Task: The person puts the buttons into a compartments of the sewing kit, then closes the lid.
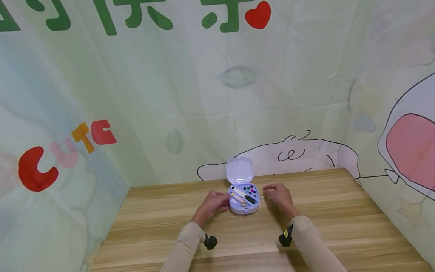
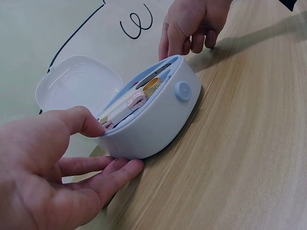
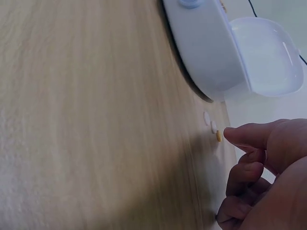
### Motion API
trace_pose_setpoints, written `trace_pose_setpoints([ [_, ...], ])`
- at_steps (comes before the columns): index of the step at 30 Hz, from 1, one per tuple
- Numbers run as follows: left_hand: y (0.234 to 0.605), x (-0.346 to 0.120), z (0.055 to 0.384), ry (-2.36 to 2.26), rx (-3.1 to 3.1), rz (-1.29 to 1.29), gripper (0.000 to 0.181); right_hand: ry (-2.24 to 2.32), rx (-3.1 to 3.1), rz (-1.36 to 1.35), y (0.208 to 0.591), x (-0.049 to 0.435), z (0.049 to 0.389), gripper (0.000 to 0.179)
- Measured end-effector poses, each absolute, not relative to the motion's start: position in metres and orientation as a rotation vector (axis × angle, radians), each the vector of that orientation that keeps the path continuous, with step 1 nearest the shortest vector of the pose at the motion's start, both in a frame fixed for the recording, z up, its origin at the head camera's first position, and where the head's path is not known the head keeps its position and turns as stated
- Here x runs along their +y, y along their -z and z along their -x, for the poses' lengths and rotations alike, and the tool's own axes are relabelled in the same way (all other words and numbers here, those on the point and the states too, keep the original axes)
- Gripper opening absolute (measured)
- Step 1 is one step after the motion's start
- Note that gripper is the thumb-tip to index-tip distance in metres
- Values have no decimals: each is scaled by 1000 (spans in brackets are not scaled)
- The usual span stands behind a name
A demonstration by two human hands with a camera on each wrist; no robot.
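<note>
A small white sewing box [image 1: 244, 211] stands on the table with its lid [image 1: 239, 170] raised. Small dark, pink and other coloured pieces [image 1: 251, 190] fill one part. Beside them lie a white tool with a black end [image 1: 250, 199], a gold thimble-like ring [image 2: 152, 87] and a rolled pinkish strip [image 2: 137, 100]. My left hand [image 1: 215, 202] holds the box's left side, thumb at the rim and fingers low on the outer wall. To the right, my right hand [image 1: 279, 194] hovers by a yellow button [image 3: 219, 136] and two whitish buttons [image 3: 214, 127], nothing visible in it.
The wood-grain table [image 1: 163, 226] meets a printed cloth backdrop [image 1: 190, 94] close behind the box. The raised lid stands near that cloth. A dark wrist device [image 1: 210, 242] sits on the left forearm, another [image 1: 286, 236] on the right.
</note>
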State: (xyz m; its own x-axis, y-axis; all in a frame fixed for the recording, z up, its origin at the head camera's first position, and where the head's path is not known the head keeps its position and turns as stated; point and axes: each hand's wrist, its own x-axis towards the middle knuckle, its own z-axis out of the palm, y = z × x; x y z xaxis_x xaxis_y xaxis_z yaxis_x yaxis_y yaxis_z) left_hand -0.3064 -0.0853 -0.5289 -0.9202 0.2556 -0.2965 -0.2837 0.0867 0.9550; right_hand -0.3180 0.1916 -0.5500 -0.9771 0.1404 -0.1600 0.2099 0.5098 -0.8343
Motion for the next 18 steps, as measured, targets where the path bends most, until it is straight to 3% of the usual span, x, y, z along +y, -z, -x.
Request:
trace_pose_setpoints([
  [18,530,-85,306,-1914,1966,32,24,1302,2774,-303,549,188,315,14],
])
